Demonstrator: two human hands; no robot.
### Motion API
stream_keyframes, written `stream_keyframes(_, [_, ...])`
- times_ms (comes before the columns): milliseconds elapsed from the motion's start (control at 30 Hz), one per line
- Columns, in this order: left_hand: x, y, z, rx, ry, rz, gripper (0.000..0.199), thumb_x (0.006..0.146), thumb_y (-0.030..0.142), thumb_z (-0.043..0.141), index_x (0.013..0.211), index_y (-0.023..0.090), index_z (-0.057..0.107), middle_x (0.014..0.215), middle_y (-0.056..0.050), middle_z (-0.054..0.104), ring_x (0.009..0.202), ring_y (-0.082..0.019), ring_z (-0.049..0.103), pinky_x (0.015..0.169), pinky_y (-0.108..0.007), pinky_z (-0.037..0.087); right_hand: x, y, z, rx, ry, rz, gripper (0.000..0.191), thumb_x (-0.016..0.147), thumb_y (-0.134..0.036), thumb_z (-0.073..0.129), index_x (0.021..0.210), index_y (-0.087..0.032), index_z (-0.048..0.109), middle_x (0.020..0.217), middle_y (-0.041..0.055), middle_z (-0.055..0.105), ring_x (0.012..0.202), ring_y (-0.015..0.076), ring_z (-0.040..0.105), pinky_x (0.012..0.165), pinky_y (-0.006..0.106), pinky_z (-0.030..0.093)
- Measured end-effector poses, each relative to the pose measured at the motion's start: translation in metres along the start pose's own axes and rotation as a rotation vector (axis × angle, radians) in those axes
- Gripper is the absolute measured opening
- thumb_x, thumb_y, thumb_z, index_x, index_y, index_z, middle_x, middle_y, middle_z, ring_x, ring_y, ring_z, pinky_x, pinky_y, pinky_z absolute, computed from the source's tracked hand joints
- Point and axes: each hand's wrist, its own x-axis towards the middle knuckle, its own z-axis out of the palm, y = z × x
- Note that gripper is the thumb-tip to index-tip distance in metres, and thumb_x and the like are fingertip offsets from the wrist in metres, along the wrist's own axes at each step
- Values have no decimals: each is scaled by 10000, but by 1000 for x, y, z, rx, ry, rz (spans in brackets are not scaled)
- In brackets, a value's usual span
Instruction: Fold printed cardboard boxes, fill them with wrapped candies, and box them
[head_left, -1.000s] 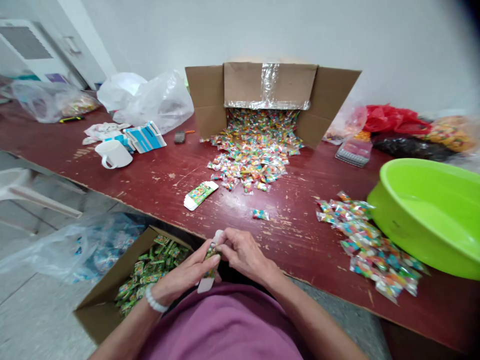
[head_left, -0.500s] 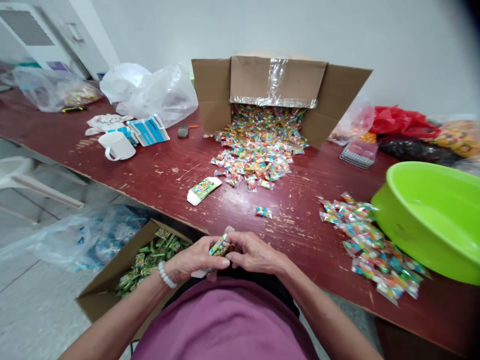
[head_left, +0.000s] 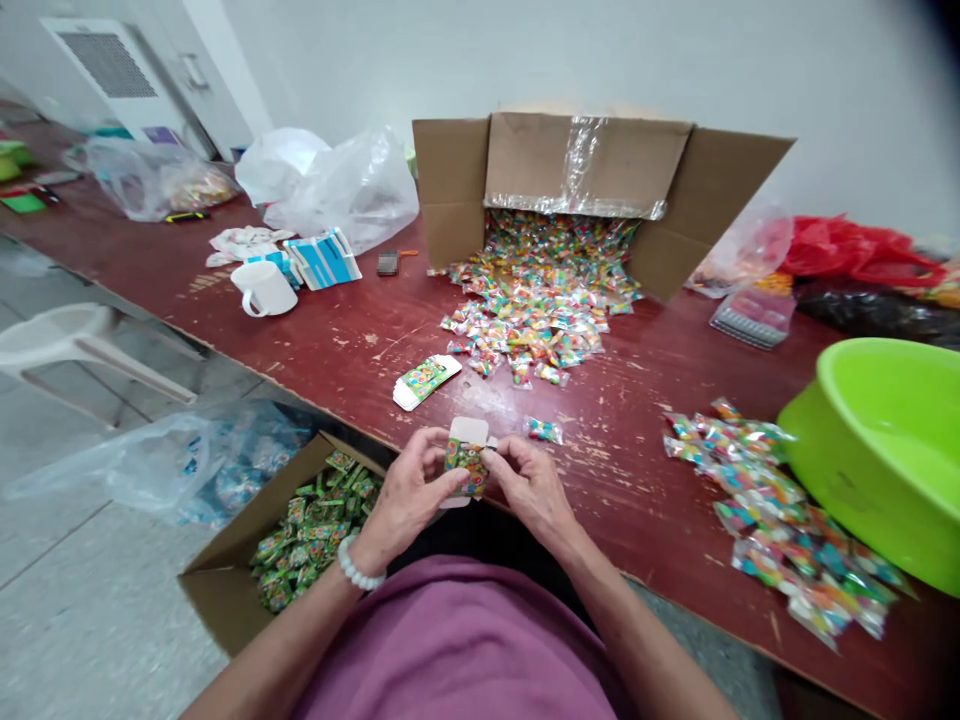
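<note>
My left hand (head_left: 411,492), with a white bead bracelet, grips a small green printed carton (head_left: 466,468) whose white flap stands up at the top. The fingers of my right hand (head_left: 531,490) pinch the carton's right edge. Just beyond, a stack of flat green cartons (head_left: 426,381) lies on the red-brown table. One wrapped candy packet (head_left: 543,430) rests near my right fingers. Farther back, many candy packets (head_left: 536,318) spill from a large cardboard box (head_left: 585,165) lying open towards me.
Below the table edge at left, a cardboard box (head_left: 225,590) holds green cartons beside a plastic bag (head_left: 180,465). At right stand a green basin (head_left: 862,460) and a candy pile (head_left: 795,530). A white mug (head_left: 270,290) is back left.
Both hands have risen slightly, and the carton has turned so that its printed face and upright white flap now show. The view has shifted, moving the table's contents rightward.
</note>
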Motion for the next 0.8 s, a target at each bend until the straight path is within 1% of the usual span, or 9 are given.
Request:
stream_keyframes(67, [-5, 0, 0, 23, 91, 47, 623, 795, 338, 742, 1321, 241, 421, 1007, -42, 717, 845, -198, 713, 766, -334, 580, 0, -1, 1, 65, -9, 6, 227, 861, -397, 623, 956, -194, 658, 702, -22, 639, 631, 143, 580, 587, 243, 472])
stream_keyframes(133, [-9, 0, 2, 49, 139, 88, 678, 811, 321, 726, 1380, 256, 363, 1037, -45, 710, 839, -188, 712, 766, -328, 586, -2, -2, 5, 179, -1, 29, 377, 859, -381, 642, 1191, -213, 580, 765, -21, 669, 682, 156, 619, 631, 262, 513])
stream_keyframes(200, [-12, -1, 3, 58, 138, 116, 664, 841, 320, 691, 1417, 263, 366, 1116, -62, 695, 877, -187, 707, 784, -322, 585, -5, -1, 10, 278, 19, 35, 437, 858, -378, 655, 1253, -228, 544, 831, -6, 694, 733, 166, 645, 661, 272, 533])
stream_keyframes(333, [-12, -2, 1, 72, 109, 117, 554, 868, 338, 659, 1384, 253, 477, 1122, -56, 695, 903, -193, 691, 783, -305, 577, -10, 1, 17, 361, 41, -8, 292, 864, -377, 661, 1111, -222, 662, 952, 26, 718, 837, 174, 655, 721, 271, 532])
stream_keyframes(433, [-12, -2, 0, 106, 77, 126, 413, 886, 349, 646, 1277, 235, 583, 1149, -53, 697, 993, -207, 673, 843, -301, 557, -8, 2, 12, 325, 42, -12, 220, 877, -402, 651, 949, -201, 706, 865, 8, 694, 754, 147, 612, 679, 249, 501])
stream_keyframes(567, [-13, -3, 0, 135, -2, 131, 300, 930, 357, 599, 1191, 219, 652, 1185, -52, 698, 1058, -205, 651, 933, -308, 512, -2, 0, 4, 312, -46, 63, 271, 812, -420, 719, 728, -167, 673, 711, -9, 639, 634, 117, 553, 614, 234, 459])
stream_keyframes(633, [-12, -4, -1, 171, 3, 165, 276, 942, 352, 587, 1169, 218, 672, 1182, -47, 696, 1067, -196, 640, 955, -299, 490, 1, -2, 2, 369, -34, 90, 245, 749, -397, 777, 788, -176, 679, 725, -15, 658, 647, 118, 579, 631, 235, 469])
stream_keyframes(733, [-11, -6, 0, 189, 21, 200, 241, 943, 340, 593, 1129, 221, 687, 1152, -39, 696, 1056, -181, 633, 952, -280, 477, 3, -3, 0, 434, -44, 94, 335, 697, -376, 821, 956, -209, 691, 763, -21, 692, 666, 129, 616, 629, 240, 486])
stream_keyframes(800, [-12, -6, 1, 146, 26, 194, 221, 933, 335, 609, 1106, 217, 678, 1149, -41, 691, 1063, -178, 631, 943, -274, 479, 4, -3, -1, 391, -94, 77, 280, 713, -371, 813, 910, -196, 718, 760, -3, 711, 665, 134, 626, 624, 244, 488])
